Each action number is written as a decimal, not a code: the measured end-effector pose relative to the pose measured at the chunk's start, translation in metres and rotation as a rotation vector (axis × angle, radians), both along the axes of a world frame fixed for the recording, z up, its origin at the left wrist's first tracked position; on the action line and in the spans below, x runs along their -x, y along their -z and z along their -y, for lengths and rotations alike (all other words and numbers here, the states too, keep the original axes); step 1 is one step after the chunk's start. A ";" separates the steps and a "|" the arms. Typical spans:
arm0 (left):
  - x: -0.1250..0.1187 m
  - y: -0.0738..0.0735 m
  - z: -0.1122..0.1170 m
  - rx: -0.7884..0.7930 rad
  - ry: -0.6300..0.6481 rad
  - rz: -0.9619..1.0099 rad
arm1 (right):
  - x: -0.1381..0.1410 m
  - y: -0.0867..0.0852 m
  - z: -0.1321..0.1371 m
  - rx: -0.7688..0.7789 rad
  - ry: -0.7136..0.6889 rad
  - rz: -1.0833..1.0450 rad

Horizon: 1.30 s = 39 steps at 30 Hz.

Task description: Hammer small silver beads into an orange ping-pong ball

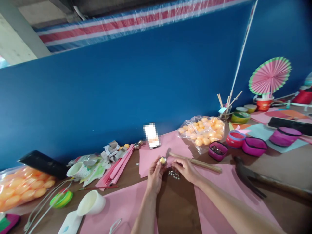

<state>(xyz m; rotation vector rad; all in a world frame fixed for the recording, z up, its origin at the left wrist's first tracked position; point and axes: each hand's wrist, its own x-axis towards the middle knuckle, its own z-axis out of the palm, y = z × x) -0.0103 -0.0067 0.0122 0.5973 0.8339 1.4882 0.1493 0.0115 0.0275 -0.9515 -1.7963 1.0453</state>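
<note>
My left hand (155, 174) is closed around a small ball (162, 160), its fingers and thumb holding it upright. The ball shows a yellow-orange patch in a shiny silver surface. Just to the right, my right hand (184, 168) has its thumb and fingertips pinched together. Whatever lies between those fingertips is too small to make out. Below and between the hands, a little pile of shiny silver studs (174, 175) rests on the brown tabletop. A small hammer (195, 158) with a wooden handle lies behind my right hand on pink paper (168, 143).
A bag of orange balls (207, 130) sits at the back right. Purple fabric bowls (254, 146) stand nearby, with a large claw hammer (251, 178) in front. At left are a white cup (91, 203), pink paper strips (119, 169) and a black phone-like object (44, 164). A blue wall (122, 81) rises behind.
</note>
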 end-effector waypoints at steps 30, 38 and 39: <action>-0.006 -0.001 0.005 -0.137 0.082 -0.472 | 0.001 0.002 -0.005 0.198 0.018 -0.222; -0.006 -0.001 0.006 -0.130 0.101 -0.451 | 0.000 0.006 -0.004 0.195 0.024 -0.156; -0.006 -0.001 0.005 -0.130 0.096 -0.456 | 0.000 0.006 -0.004 0.194 0.027 -0.157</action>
